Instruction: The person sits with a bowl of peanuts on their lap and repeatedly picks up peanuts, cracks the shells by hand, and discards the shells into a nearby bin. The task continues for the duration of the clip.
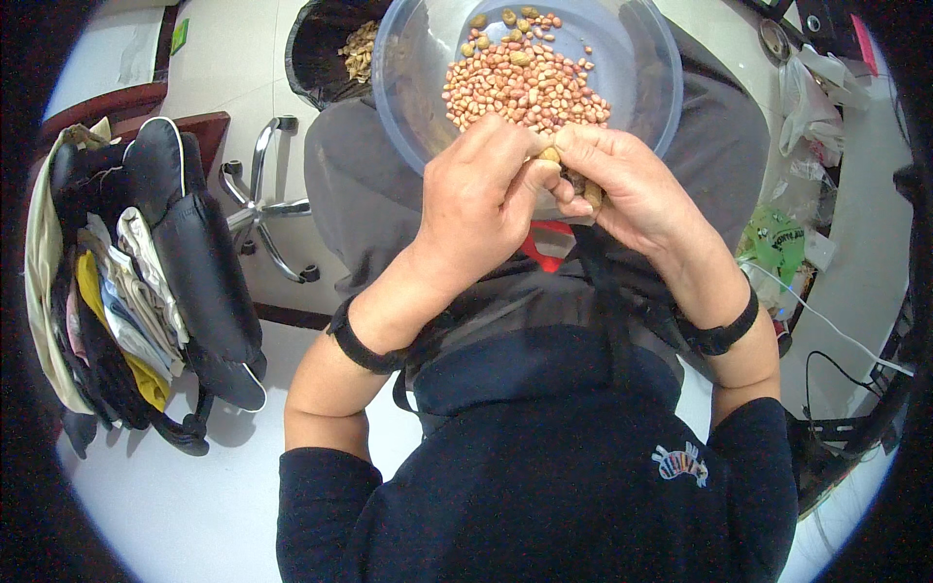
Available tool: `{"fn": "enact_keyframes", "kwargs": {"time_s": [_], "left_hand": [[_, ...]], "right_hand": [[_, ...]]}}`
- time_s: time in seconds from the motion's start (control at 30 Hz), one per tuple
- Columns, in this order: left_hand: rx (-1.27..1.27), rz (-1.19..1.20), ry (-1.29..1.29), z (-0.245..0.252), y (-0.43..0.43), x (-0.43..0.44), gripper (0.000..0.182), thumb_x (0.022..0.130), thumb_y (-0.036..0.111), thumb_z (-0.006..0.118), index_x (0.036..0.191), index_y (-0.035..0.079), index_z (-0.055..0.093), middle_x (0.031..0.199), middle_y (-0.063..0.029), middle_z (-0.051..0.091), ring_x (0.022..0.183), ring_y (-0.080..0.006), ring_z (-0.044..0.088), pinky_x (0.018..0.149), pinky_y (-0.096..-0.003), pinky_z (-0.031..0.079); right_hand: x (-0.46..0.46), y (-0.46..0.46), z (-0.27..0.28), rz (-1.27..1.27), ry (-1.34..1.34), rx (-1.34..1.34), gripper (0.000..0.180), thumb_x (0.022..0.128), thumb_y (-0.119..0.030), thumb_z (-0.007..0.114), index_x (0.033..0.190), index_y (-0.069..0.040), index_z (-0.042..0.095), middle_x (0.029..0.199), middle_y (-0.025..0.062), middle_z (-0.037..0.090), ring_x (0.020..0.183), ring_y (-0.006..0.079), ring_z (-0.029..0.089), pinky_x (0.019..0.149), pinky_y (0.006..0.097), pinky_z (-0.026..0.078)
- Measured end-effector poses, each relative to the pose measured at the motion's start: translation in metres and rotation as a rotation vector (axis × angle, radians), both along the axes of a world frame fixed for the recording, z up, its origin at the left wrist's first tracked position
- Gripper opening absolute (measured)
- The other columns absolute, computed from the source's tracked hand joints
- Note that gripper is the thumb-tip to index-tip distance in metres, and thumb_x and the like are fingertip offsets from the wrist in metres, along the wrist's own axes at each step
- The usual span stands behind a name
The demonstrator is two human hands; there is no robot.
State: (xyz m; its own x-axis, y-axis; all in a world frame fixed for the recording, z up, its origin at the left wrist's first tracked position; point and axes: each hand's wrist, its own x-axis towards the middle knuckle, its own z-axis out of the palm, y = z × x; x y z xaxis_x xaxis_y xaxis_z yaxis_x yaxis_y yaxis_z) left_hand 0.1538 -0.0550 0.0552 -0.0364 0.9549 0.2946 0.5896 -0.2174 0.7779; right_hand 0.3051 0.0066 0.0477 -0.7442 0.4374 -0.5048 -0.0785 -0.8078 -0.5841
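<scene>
Both hands meet above the near rim of a translucent blue plastic bowl (641, 95) resting on my lap. Between the fingertips of my left hand (485, 189) and my right hand (627, 186) is an unshelled peanut (549, 155), pinched from both sides. More peanuts in the shell (593, 193) are tucked under the curled fingers of my right hand, mostly hidden. Inside the bowl lies a heap of shelled peanut kernels (521, 84) with reddish skins. Several whole peanuts (509, 16) sit at the far side of the heap.
A black-lined bin (313, 58) holding peanut shells (358, 52) stands beyond my left knee. Left of me are a chrome chair base (255, 208) and a black office chair (219, 291) loaded with folded clothes (124, 313). Plastic bags (776, 237) and a white cable (831, 317) lie at right.
</scene>
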Motion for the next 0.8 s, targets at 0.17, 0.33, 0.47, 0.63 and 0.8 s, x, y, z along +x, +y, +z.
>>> {"fn": "enact_keyframes", "kwargs": {"time_s": [0.17,0.33,0.47,0.63,0.8], "left_hand": [[0.0,0.016,0.024,-0.001,0.0,-0.003,0.009,0.076,0.007,0.062,0.08,0.004,0.054,0.071,-0.0099,0.051,0.063,-0.0286,0.053,0.053,-0.0356,0.043],[0.025,-0.01,0.125,-0.003,0.0,-0.005,0.011,0.077,0.009,0.06,0.08,0.004,0.051,0.073,-0.0111,0.05,0.063,-0.0297,0.053,0.053,-0.037,0.043],[0.014,-0.032,0.167,-0.007,0.0,-0.004,0.011,0.079,0.008,0.058,0.08,0.003,0.049,0.072,-0.0122,0.048,0.064,-0.031,0.052,0.053,-0.0377,0.043],[-0.053,-0.021,0.056,-0.009,0.001,-0.002,0.01,0.083,0.01,0.054,0.08,0.002,0.048,0.072,-0.0145,0.048,0.064,-0.0322,0.051,0.055,-0.0362,0.043],[-0.466,0.078,-0.429,-0.004,-0.005,-0.001,0.017,0.092,0.017,0.046,0.084,0.002,0.049,0.069,-0.01,0.047,0.058,-0.0211,0.049,0.054,-0.0287,0.041]], "right_hand": [[-0.002,0.001,0.006,0.035,-0.065,0.125,0.027,0.09,-0.028,0.05,0.082,-0.003,0.056,0.07,-0.0007,0.05,0.057,0.0044,0.043,0.046,0.0172,0.033],[-0.003,0.004,0.012,0.133,-0.22,0.32,0.03,0.092,-0.029,0.047,0.079,-0.003,0.056,0.066,-0.0027,0.05,0.057,0.004,0.043,0.047,0.0177,0.035],[-0.004,0.001,0.019,0.156,-0.307,0.42,0.032,0.093,-0.028,0.043,0.078,-0.003,0.056,0.067,-0.0029,0.051,0.058,0.0043,0.045,0.051,0.0188,0.039],[-0.005,0.002,0.02,0.177,-0.287,0.417,0.033,0.093,-0.03,0.041,0.076,-0.004,0.054,0.066,-0.0034,0.05,0.057,0.0039,0.045,0.052,0.0182,0.038],[-0.002,0.006,0.014,0.165,-0.199,0.271,0.033,0.093,-0.033,0.042,0.075,-0.007,0.052,0.064,-0.0038,0.048,0.054,0.0023,0.042,0.047,0.0151,0.033]]}}
